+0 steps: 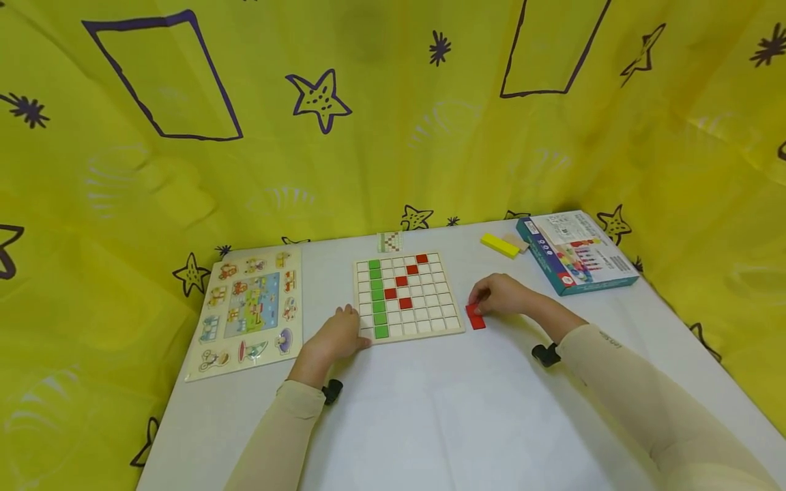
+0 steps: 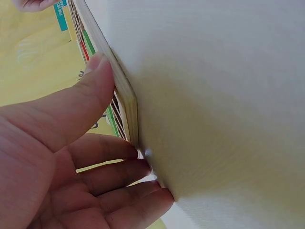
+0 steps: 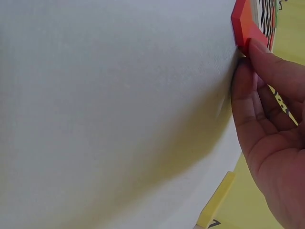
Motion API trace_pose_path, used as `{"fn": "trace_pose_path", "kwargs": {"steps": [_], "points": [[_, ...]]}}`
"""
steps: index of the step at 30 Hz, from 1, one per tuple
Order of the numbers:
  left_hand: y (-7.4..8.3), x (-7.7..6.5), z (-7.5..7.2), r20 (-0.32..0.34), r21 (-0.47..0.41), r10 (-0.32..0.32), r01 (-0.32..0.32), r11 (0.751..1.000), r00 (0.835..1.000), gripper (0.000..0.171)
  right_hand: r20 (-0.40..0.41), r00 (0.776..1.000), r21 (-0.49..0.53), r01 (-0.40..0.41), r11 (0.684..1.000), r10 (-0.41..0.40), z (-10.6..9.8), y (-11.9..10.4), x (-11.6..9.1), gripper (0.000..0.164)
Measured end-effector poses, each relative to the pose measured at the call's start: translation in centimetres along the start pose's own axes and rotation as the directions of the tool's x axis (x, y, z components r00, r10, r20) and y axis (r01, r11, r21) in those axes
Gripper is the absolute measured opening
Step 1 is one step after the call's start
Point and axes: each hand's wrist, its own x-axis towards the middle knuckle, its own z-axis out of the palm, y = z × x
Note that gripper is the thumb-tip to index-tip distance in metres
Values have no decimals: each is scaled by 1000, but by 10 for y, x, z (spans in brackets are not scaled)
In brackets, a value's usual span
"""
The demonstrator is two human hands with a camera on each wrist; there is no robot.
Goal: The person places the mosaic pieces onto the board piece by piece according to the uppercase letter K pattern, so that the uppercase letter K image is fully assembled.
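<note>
A wooden grid board (image 1: 430, 300) lies flat on the table. A column of green tiles (image 1: 377, 293) fills its second column, and several red tiles (image 1: 402, 281) run diagonally to the right of it. My left hand (image 1: 334, 334) touches the board's near left corner. Its thumb (image 2: 97, 71) lies on the near edge while the relaxed fingers rest along the left side, tips on the table. Right of the board, my right hand (image 1: 500, 294) pinches the upper end of a red piece (image 1: 475, 318) on the table with thumb and index finger. The fingers partly hide this piece.
A small pattern card (image 1: 389, 241) lies behind the board. To the left is a picture puzzle board (image 1: 209, 354). Yellow pieces (image 1: 500, 245) in a row and a pale wooden piece (image 1: 517, 242) lie at the back right, beside a game box (image 1: 577, 252). A yellow curtain (image 1: 368, 170) hangs behind.
</note>
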Motion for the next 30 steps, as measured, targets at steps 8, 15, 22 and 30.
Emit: {"fn": "trace_pose_path", "kwargs": {"steps": [8, 15, 22, 30], "points": [[-4, 0, 3, 9, -4, -8, 8, 1000, 1000, 80, -15, 1000, 33, 10, 999, -9, -3, -8, 8, 9], [-5, -1, 3, 6, -3, -11, 11, 1000, 1000, 80, 0, 1000, 53, 17, 998, -17, 1, -29, 23, 7], [-4, -1, 0, -3, 1, -6, 6, 1000, 1000, 79, 19, 998, 45, 53, 998, -54, 12, -55, 38, 6], [-2, 0, 0, -3, -12, -11, 11, 1000, 1000, 80, 41, 995, 25, 87, 996, -88, 27, -72, 49, 5]]}}
